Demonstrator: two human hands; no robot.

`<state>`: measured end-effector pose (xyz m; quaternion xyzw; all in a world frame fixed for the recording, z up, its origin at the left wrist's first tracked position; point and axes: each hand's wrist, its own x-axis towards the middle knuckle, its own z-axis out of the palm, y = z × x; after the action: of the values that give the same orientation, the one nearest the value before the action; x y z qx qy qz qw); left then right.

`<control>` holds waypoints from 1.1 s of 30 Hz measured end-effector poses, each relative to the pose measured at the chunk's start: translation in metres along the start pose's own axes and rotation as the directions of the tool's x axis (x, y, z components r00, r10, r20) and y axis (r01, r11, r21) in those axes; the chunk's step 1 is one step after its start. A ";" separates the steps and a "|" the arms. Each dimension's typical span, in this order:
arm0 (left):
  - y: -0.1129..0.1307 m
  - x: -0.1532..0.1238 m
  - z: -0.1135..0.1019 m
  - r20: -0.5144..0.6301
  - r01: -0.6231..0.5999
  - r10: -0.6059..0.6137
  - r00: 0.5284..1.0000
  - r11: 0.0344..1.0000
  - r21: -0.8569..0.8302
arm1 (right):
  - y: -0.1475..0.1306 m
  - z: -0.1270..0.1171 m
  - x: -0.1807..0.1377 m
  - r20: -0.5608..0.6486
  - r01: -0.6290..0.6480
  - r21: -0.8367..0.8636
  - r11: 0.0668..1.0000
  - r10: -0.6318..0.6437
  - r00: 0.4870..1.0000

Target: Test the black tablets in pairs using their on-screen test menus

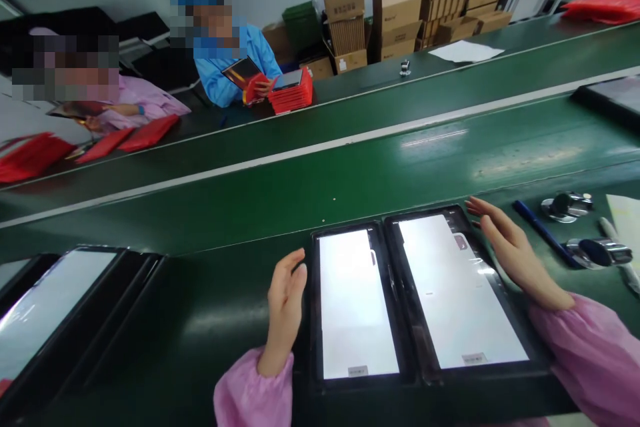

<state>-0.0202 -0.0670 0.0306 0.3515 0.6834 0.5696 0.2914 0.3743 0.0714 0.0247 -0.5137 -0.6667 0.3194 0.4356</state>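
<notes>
Two tablets with bright white screens lie side by side in black trays in front of me, the left tablet (356,307) and the right tablet (463,293). Just left of the left tablet is my left hand (286,300), its fingers slightly bent and nothing held; a narrow gap seems to part it from the tray. My right hand (517,253) is at the upper right edge of the right tablet, fingers stretched out and holding nothing. Whether its fingertips touch that tray, I cannot tell. Pink sleeves cover both my forearms.
More tablets in black trays (60,307) lie at the left. A blue pen (545,233) and shiny metal fixtures (567,205) sit at the right. Beyond the green conveyor (280,190), two people handle items near red stacks (291,95). Cardboard boxes (400,3) stand behind.
</notes>
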 end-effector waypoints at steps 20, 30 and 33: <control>-0.001 0.048 0.029 0.330 0.127 -0.114 0.937 0.992 -0.018 | 0.000 0.013 0.021 0.334 -0.243 0.270 0.932 0.146 0.931; 0.002 0.048 0.025 0.378 0.140 -0.120 0.918 0.990 -0.027 | -0.005 0.008 0.018 0.382 -0.256 0.269 0.929 0.141 0.913; 0.002 0.048 0.026 0.392 0.145 -0.107 0.914 0.987 -0.069 | -0.006 0.008 0.019 0.383 -0.275 0.294 0.915 0.150 0.911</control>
<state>-0.0268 -0.0124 0.0283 0.3979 0.6054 0.5013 0.4731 0.3625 0.0883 0.0315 -0.4350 -0.6073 0.5631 0.3534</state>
